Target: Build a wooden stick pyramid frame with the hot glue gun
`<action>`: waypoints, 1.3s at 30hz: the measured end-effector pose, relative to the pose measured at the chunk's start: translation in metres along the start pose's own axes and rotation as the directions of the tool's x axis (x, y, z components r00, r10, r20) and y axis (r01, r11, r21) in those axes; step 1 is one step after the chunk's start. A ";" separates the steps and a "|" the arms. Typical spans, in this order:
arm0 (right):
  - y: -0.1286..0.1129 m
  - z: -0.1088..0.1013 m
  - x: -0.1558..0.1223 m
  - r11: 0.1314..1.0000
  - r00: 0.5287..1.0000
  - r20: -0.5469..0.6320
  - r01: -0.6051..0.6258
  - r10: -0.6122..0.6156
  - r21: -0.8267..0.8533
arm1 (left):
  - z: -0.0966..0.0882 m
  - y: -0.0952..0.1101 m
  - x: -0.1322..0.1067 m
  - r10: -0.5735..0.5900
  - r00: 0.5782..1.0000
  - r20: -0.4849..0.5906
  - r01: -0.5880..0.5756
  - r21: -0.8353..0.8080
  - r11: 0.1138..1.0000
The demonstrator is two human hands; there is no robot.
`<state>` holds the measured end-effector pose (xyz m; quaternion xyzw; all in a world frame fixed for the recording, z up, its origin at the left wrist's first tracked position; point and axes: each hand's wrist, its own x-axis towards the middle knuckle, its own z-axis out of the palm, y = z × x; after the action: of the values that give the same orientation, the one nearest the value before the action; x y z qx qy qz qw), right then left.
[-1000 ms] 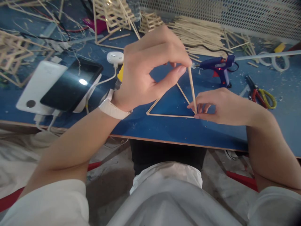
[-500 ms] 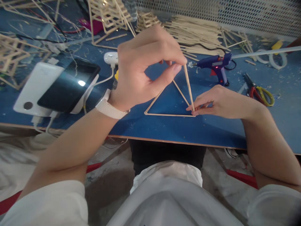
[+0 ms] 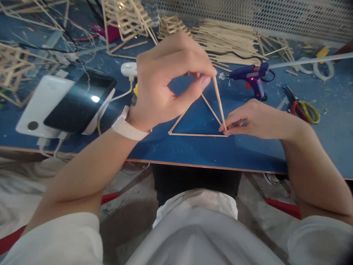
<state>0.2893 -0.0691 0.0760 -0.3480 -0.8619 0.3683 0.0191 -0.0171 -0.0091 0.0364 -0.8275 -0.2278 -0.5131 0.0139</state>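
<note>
My left hand [image 3: 173, 81] pinches the top end of a thin wooden stick [image 3: 219, 99] between thumb and forefinger. The stick stands up at a slight tilt, its foot at the right corner of a triangle of wooden sticks [image 3: 197, 134] lying on the blue table [image 3: 176, 152]. Low at that corner, my right hand [image 3: 250, 119] has its thumb and fingers closed round the foot of the stick. Part of the triangle's far side is hidden behind my left hand.
Beyond my right hand lie a blue glue gun [image 3: 252, 77] with a glue stick in it and scissors [image 3: 305, 106]. At the back is a pile of wooden sticks [image 3: 228, 40]. A phone [image 3: 81, 103] rests on a white power bank [image 3: 45, 105] at left, near stick frames [image 3: 127, 18].
Almost nothing differs. Both hands keep their hold on the upright stick, and the whole view has shifted very slightly.
</note>
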 end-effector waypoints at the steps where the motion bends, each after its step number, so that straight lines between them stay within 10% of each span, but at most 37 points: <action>1: -0.001 0.000 0.000 1.000 1.000 0.005 0.002 -0.002 0.003 | -0.004 0.005 0.000 -0.013 1.000 0.008 0.013 0.004 1.000; 5: -0.004 0.000 0.003 1.000 1.000 0.007 0.008 -0.008 0.009 | -0.024 0.029 0.001 -0.017 0.994 0.106 0.013 0.041 0.999; 8: -0.002 -0.001 0.002 1.000 1.000 0.009 0.008 -0.008 0.009 | -0.034 0.040 -0.002 0.185 0.971 -0.150 -0.179 0.051 0.982; 11: -0.001 -0.004 -0.003 0.998 1.000 -0.007 -0.013 0.013 0.069 | -0.036 0.052 -0.008 0.165 0.984 -0.071 -0.147 0.208 0.967; 15: -0.003 -0.003 -0.010 0.975 0.975 -0.221 0.081 -0.034 0.207 | -0.023 0.081 -0.016 0.232 0.957 -0.176 -0.241 -0.027 0.970; 19: -0.006 0.006 -0.007 0.950 0.946 -0.244 0.258 -0.212 0.177 | -0.006 0.105 -0.023 -0.181 0.972 0.150 0.208 -0.192 0.959; 26: -0.017 0.021 -0.005 0.939 0.946 -0.057 0.323 -0.318 0.122 | 0.005 0.113 -0.033 -0.097 0.873 0.477 0.233 -0.235 0.944; 31: 0.011 -0.003 -0.044 0.983 0.996 -0.083 -0.025 0.010 -0.179 | 0.012 0.113 -0.041 -0.125 0.834 0.537 0.346 -0.332 0.878; 35: 0.071 -0.030 -0.067 0.844 0.790 -0.560 -0.461 0.249 -0.274 | 0.019 0.113 -0.043 -0.025 0.758 0.651 0.392 -0.425 0.816; 39: 0.111 -0.043 -0.044 0.918 0.743 -0.658 -0.337 0.122 -0.211 | 0.022 0.109 -0.041 -0.071 0.731 0.679 0.447 -0.397 0.802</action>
<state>0.3998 -0.0153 0.0448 -0.5543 -0.8020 0.0863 0.2054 0.0291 -0.1159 0.0135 -0.8776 -0.1844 -0.2425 -0.3701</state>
